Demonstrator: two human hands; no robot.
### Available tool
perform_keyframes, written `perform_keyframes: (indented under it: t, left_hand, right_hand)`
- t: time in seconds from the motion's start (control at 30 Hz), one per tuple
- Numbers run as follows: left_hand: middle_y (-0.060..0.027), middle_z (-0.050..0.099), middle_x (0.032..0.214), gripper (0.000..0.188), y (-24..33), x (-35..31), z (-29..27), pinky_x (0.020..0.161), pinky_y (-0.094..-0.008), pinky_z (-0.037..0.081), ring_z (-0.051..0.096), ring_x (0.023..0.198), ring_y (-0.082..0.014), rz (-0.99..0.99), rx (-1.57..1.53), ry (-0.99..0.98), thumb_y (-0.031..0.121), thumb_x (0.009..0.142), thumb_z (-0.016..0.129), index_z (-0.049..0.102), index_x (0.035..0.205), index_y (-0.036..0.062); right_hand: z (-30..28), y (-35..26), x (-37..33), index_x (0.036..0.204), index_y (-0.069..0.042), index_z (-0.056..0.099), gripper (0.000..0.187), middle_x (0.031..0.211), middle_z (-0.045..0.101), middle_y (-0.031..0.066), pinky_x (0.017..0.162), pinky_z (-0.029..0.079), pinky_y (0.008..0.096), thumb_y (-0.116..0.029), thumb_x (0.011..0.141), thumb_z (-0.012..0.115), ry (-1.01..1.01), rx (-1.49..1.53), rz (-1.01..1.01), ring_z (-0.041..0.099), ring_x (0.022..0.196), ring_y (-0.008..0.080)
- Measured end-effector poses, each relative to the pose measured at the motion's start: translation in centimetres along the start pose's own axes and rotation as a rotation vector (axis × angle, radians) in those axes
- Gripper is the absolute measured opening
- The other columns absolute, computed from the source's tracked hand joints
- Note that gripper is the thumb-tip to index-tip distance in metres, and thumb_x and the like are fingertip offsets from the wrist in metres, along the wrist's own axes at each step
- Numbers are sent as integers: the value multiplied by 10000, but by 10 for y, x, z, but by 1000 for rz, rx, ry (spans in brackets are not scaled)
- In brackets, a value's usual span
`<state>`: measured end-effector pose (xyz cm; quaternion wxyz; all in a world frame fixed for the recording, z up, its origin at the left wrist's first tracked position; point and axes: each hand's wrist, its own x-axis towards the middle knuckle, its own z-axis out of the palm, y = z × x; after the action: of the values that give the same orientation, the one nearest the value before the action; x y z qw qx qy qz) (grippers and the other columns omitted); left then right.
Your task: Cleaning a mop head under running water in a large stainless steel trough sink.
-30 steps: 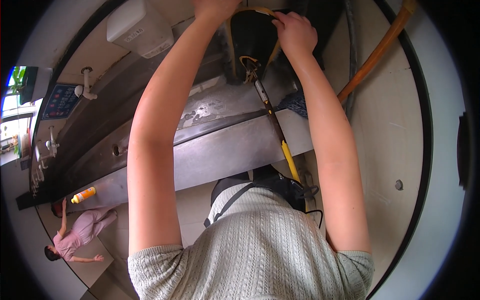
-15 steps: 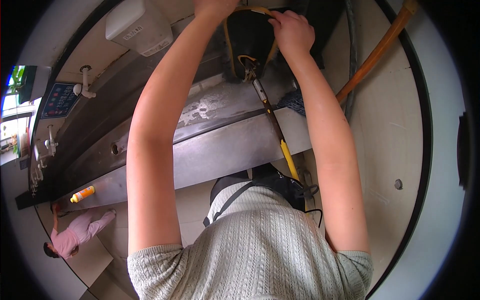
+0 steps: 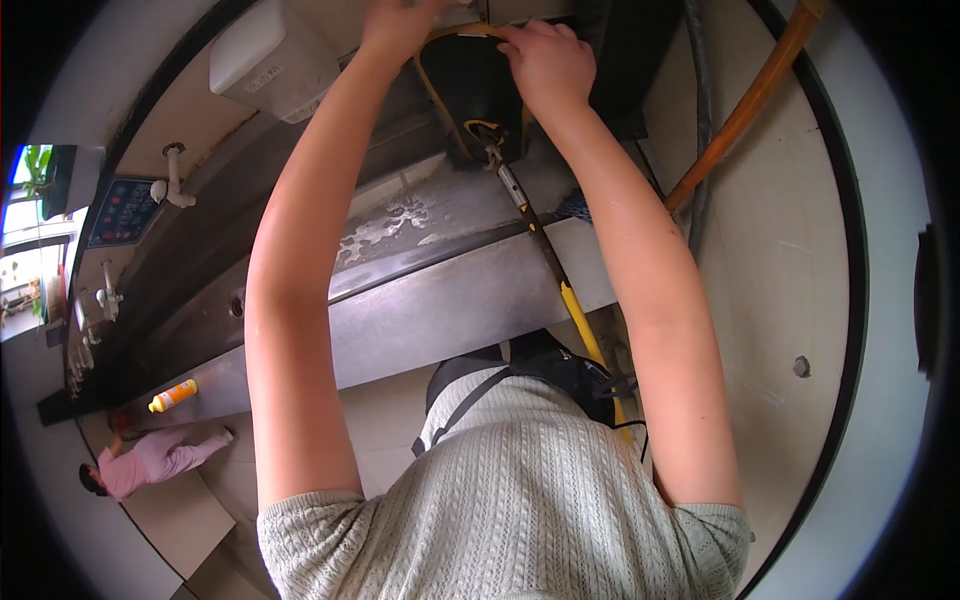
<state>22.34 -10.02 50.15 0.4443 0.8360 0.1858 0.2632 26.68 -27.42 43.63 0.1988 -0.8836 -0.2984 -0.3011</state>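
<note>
A mop with a black, yellow-edged flat head [image 3: 467, 85] is raised over the metal trough. A metal joint links its head to a brown and yellow pole [image 3: 549, 250], which slants down past my right side. My right hand [image 3: 548, 68] pinches the upper right edge of the mop head, thumb at the yellow trim. At the head's upper left corner is my left hand [image 3: 398, 28], its fingers smeared and partly cut off by the top of the picture. Whether it grips the edge does not show.
The long metal trough [image 3: 450, 310] runs leftward, with wall taps [image 3: 174, 180] above it. A white box [image 3: 270, 60] hangs at upper left. On the trough's rim lies a yellow-orange bottle [image 3: 173, 395]. An orange pole [image 3: 745, 110] leans at right. A person in pink [image 3: 145, 462] stands far left.
Both hands and the mop head have shifted left. My left hand has come lower, so more of it shows. The pole's upper end has moved slightly left too.
</note>
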Motion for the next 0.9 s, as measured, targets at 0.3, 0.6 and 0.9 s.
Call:
perform_keyframes:
  t: [0.3, 0.6, 0.9]
  left_hand:
    - [-144, 684, 1110, 358, -81, -14, -33, 871, -418, 523, 647, 1050, -338, 347, 376, -130, 234, 791, 745, 693, 1133, 141]
    - [-97, 704, 1072, 337, -71, -38, -60, 795, -452, 521, 657, 985, -352, 181, 773, 21, 343, 853, 716, 692, 1125, 145]
    - [-93, 708, 1033, 358, -91, -50, -83, 770, -448, 522, 665, 974, -331, 42, 868, 29, 388, 837, 721, 708, 1104, 150]
  right_hand:
    - [22, -48, 12, 984, -260, 778, 205, 904, 693, -24, 829, 455, 486, -323, 796, 730, -23, 189, -30, 614, 994, 237]
    - [57, -42, -13, 1080, -229, 741, 296, 1053, 708, 13, 886, 505, 439, -345, 808, 737, -87, 472, 238, 626, 1015, 295]
    - [92, -38, -15, 1039, -171, 753, 296, 1035, 736, 53, 842, 534, 440, -332, 791, 748, -365, 669, 525, 666, 1013, 297]
